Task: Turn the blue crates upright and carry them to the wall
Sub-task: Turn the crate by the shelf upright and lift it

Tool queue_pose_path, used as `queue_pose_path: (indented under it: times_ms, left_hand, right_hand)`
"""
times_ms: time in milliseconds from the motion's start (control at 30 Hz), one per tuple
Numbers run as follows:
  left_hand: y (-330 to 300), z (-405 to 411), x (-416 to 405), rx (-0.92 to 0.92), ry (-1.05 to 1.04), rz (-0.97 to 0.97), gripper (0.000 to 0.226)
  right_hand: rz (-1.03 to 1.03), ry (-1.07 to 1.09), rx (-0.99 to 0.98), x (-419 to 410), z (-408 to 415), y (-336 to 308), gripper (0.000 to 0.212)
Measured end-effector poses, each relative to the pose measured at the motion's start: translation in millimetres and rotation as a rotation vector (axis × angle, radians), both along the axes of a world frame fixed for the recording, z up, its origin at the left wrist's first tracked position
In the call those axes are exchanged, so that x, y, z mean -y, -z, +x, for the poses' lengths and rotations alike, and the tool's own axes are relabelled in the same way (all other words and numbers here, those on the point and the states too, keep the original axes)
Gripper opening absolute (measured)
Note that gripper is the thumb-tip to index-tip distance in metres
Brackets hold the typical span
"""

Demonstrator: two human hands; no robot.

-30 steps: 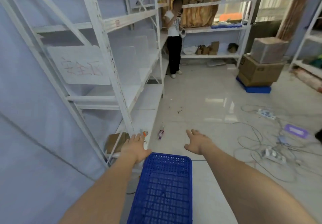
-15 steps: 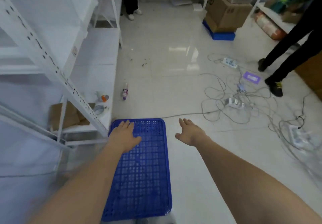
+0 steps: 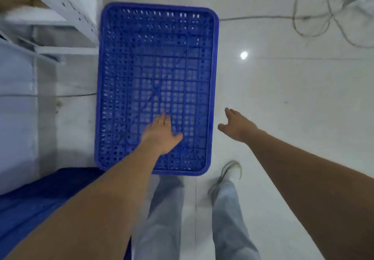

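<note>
A blue perforated crate (image 3: 157, 61) lies upside down on the white floor, its gridded bottom facing up. My left hand (image 3: 162, 133) hovers over the crate's near part with fingers spread, holding nothing; whether it touches the plastic I cannot tell. My right hand (image 3: 235, 125) is open just right of the crate's right edge, above the floor. A second blue crate (image 3: 36, 195) shows partly at the lower left, behind my left forearm.
A white metal shelf frame (image 3: 60, 2) stands against the crate's left far corner. Loose cables (image 3: 327, 12) lie on the floor at the upper right. My legs and a white shoe (image 3: 231, 171) are just behind the crate. A pale wall fills the left side.
The view has tilted sharply down, from the room to straight above the crate. Both hands have drawn back toward the crate's near end, the left over it, the right beside it.
</note>
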State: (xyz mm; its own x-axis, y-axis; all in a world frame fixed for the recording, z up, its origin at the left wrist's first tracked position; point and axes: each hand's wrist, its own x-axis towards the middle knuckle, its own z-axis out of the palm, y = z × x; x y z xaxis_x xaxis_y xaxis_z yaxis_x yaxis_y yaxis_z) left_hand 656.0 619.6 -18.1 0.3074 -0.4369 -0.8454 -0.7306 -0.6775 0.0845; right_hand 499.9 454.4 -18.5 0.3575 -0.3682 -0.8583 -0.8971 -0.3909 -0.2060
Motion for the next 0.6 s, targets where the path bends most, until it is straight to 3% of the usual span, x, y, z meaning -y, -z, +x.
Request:
queue_pose_path:
  times_ms: [100, 267, 433, 500, 600]
  left_hand:
    - [48, -25, 3, 0.048, -0.054, -0.041, 0.088]
    - [90, -59, 19, 0.149, -0.189, -0.160, 0.100]
    - [92, -74, 34, 0.204, -0.307, -0.164, 0.105]
    - [88, -73, 42, 0.195, -0.338, -0.139, 0.107]
    - [81, -71, 58, 0.139, -0.458, -0.080, 0.114]
  right_hand:
    - [0.087, 0.161, 0.026, -7, -11, 51, 0.073]
    - [0.272, 0.607, 0.185, -17, -7, 99, 0.067]
    - [0.367, 0.968, 0.268, -29, 2, 101, 0.036]
    - [0.385, 1.097, 0.263, -29, 3, 97, 0.033]
    - [0.387, 1.117, 0.233, -27, 2, 91, 0.035]
